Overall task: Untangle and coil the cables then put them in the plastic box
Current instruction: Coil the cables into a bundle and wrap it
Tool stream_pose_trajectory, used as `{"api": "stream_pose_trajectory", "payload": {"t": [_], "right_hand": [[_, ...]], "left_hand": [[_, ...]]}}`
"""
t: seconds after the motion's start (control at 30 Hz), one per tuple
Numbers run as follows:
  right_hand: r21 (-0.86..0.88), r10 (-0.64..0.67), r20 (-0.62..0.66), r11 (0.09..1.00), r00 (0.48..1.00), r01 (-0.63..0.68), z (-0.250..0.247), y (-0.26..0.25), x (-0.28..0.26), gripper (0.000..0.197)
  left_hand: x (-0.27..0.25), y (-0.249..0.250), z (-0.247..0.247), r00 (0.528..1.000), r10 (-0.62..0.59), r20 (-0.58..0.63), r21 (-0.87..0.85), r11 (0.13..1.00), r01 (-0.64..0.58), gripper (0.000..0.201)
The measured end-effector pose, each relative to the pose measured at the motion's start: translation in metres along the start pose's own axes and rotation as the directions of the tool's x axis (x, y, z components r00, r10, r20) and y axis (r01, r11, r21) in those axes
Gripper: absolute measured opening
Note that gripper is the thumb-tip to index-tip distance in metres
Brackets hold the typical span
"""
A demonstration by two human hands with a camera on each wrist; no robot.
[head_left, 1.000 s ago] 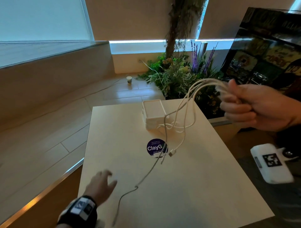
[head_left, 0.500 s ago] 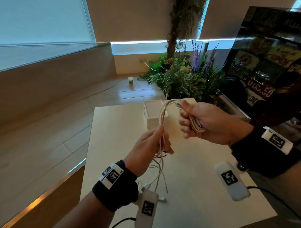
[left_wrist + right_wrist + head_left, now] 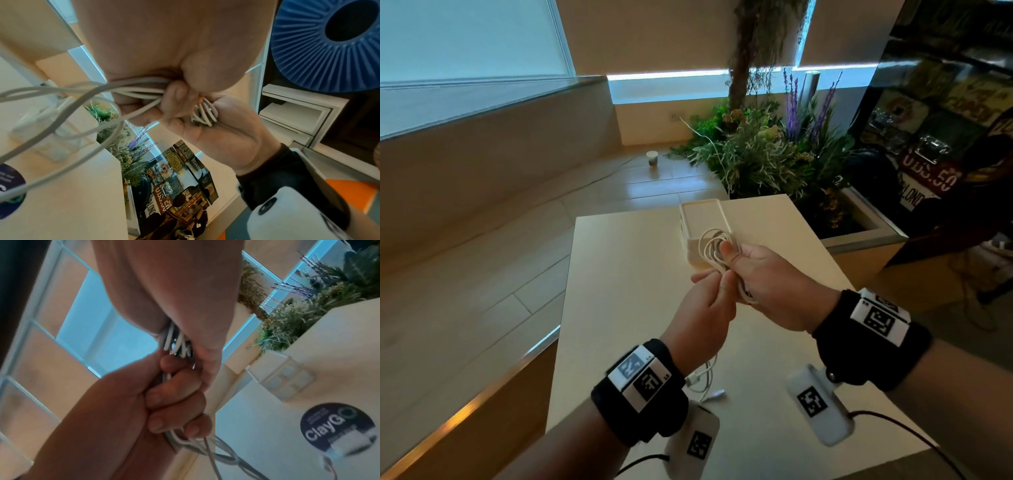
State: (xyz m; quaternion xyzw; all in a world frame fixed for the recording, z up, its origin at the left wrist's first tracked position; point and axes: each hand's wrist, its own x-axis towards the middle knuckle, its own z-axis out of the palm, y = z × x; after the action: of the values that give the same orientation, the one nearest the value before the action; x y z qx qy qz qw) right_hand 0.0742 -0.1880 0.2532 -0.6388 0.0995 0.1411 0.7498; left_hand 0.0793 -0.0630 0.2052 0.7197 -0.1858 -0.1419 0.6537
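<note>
From my head, my right hand (image 3: pixel 767 284) grips the looped white cables (image 3: pixel 717 245) so the loops stay together. My left hand (image 3: pixel 705 315) pinches the loose strand to feed it. The plastic box (image 3: pixel 705 219) waits behind on the table (image 3: pixel 619 274).

By my left wrist, fingers curl round the strands.

By my right wrist, a round sticker (image 3: pixel 337 426) reads "ClayGO".

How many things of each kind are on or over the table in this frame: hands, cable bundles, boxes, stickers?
Hands: 2, left hand and right hand, both gripping the cables
White cable bundle: 1 (strand count unclear)
Plastic box: 1
Round blue sticker: 1
Total: 5
</note>
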Motion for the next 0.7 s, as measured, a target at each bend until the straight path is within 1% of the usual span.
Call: {"api": "stream_pose_trajectory", "payload": {"t": [0.1, 0.13, 0.2, 0.27, 0.33, 0.4, 0.43, 0.5, 0.6, 0.67, 0.7], "right_hand": [[0.069, 0.073, 0.111, 0.994, 0.991, -0.081, -0.004, 0.002, 0.001, 0.056], [0.089, 0.080, 0.152, 0.992, 0.985, -0.095, -0.005, 0.004, 0.001, 0.059], [0.150, 0.078, 0.186, 0.983, 0.979, -0.107, -0.005, 0.010, 0.005, 0.060], [0.254, 0.077, 0.162, 0.960, 0.984, -0.116, -0.003, 0.014, 0.010, 0.045], [0.376, 0.064, 0.086, 0.922, 0.994, -0.092, -0.001, 0.012, 0.014, 0.033], [0.467, 0.056, 0.013, 0.883, 0.998, -0.055, -0.006, 0.008, 0.019, 0.034], [0.474, 0.057, -0.012, 0.879, 0.998, -0.044, -0.010, 0.007, 0.021, 0.034], [0.417, 0.064, -0.056, 0.908, 0.996, -0.035, -0.020, 0.007, 0.026, 0.033], [0.218, 0.055, -0.144, 0.976, 0.988, -0.022, -0.038, 0.012, 0.032, 0.032], [0.081, 0.035, -0.162, 0.996, 0.986, -0.022, -0.049, 0.013, 0.033, 0.033], [0.029, 0.030, -0.140, 0.999, 0.990, -0.026, -0.054, 0.013, 0.032, 0.034]], "left_hand": [[-0.003, -0.003, -0.006, 0.998, -0.008, 0.056, 0.052, 0.999, 0.005, 0.043], [-0.004, -0.003, -0.009, 0.996, -0.027, 0.089, 0.049, 0.999, 0.023, 0.044], [-0.006, -0.001, -0.016, 0.982, -0.063, 0.179, -0.004, 0.998, 0.065, 0.046], [-0.006, -0.002, -0.022, 0.965, -0.075, 0.253, -0.015, 0.997, 0.082, 0.049], [-0.010, -0.009, -0.026, 0.952, -0.120, 0.282, 0.056, 0.993, 0.108, 0.050], [-0.018, -0.024, -0.029, 0.944, -0.171, 0.283, 0.168, 0.978, 0.127, 0.041], [-0.023, -0.032, -0.033, 0.941, -0.187, 0.284, 0.196, 0.971, 0.134, 0.037], [-0.029, -0.036, -0.044, 0.933, -0.206, 0.294, 0.239, 0.961, 0.137, 0.034], [-0.022, -0.022, -0.075, 0.937, -0.219, 0.271, 0.322, 0.938, 0.126, 0.031], [-0.015, -0.008, -0.100, 0.951, -0.202, 0.235, 0.272, 0.953, 0.135, 0.032], [-0.013, -0.003, -0.110, 0.956, -0.188, 0.224, 0.246, 0.960, 0.131, 0.034]]}}
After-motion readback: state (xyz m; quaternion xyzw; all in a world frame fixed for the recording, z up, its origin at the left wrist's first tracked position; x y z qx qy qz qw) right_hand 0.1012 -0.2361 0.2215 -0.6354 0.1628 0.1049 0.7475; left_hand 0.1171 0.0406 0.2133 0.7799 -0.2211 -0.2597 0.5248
